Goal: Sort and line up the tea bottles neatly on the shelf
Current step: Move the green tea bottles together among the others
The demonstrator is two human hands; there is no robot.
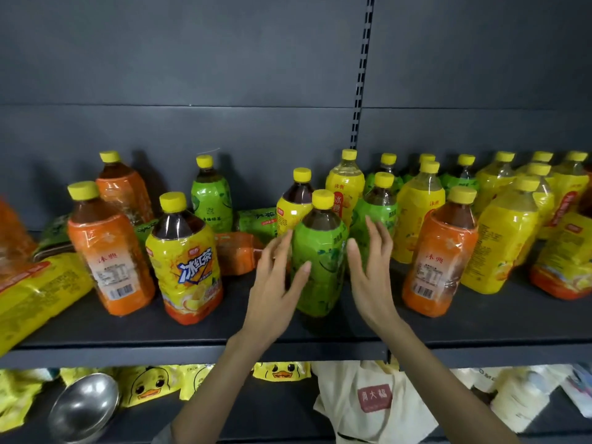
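Centre of the view, upright on the dark shelf [320,331], close to its front edge: a green-label tea bottle [320,261] with yellow cap and dark tea inside.

At 9 o'clock of it, the left grip [275,283]: open, fingers straight and pointing up along the bottle's side, thumb laid across the front of the label. At 3 o'clock, the right grip [368,274]: open too, fingers straight, palm turned toward the bottle, just beside its wall. Touching or not, cannot tell, because of blur.

Further toward 9 o'clock, upright: a yellow-label iced tea bottle [185,261], then an orange-label bottle [109,251]. Behind, between the yellow one and the left grip, lying on its side: a fallen orange bottle [238,251]. At 12 o'clock of that, lying also, a fallen green bottle [256,221]. At the far 9 o'clock edge, lying flat, a fallen yellow bottle [35,293].

At 3 o'clock of the right grip, upright: a second orange-label bottle [439,257]. Beside and behind it, a crowd of yellow-label bottles [499,238], mixed with green-label bottles [381,206] toward the back wall.

At 6 o'clock, on the lower shelf [272,421]: a steel bowl [85,408], yellow duck-print packs [147,386], a white cloth bag [374,398] with red patch.
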